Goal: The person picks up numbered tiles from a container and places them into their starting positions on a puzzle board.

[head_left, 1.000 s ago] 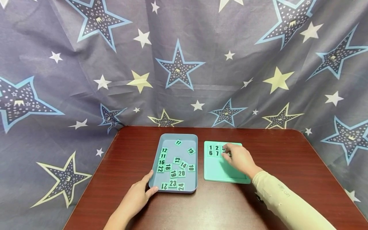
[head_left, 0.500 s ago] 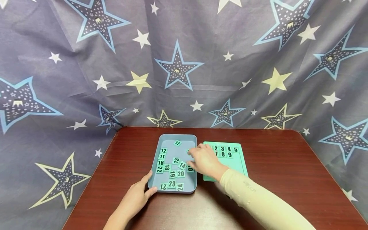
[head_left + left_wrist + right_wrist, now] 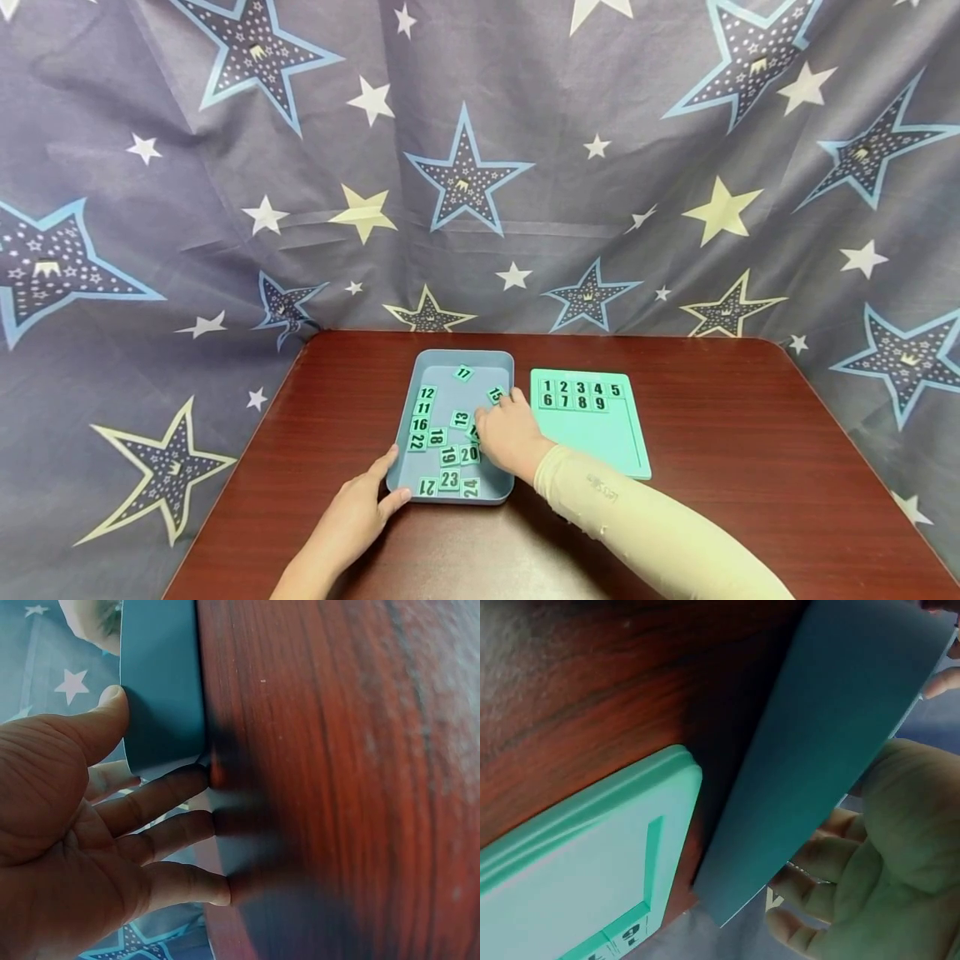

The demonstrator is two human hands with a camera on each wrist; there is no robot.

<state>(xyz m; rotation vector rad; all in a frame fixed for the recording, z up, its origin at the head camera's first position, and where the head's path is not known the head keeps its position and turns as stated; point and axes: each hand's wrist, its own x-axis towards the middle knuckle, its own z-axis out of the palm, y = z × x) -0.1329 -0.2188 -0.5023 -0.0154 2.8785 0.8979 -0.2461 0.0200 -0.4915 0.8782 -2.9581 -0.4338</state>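
In the head view, my left hand (image 3: 358, 504) rests at the near-left corner of a blue-grey tray (image 3: 483, 360). Its thumb touches the tray's rim and the fingers lie fairly straight along the side, as the left wrist view also shows. Green number tiles lie scattered in the tray, among them a 13 tile (image 3: 461, 419), a 15 tile (image 3: 496, 395) and a 20 tile (image 3: 469, 454). My right hand (image 3: 512, 437) reaches over the tray's right wall, fingers pointing down beside the partly covered 14 tile (image 3: 472, 433). Its fingertips and whatever lies under them are hidden.
To the right of the tray lies a green number board (image 3: 588, 442), holding tiles 1 to 9 in its top two rows. Both stand on a reddish-brown wooden table (image 3: 735, 433). A grey star-patterned cloth (image 3: 600, 200) hangs behind the table.
My right hand has moved left from the board into the tray, passing over the 15 tile and then nearer to me. Tile 9 now shows uncovered on the board. The left hand has stayed put.
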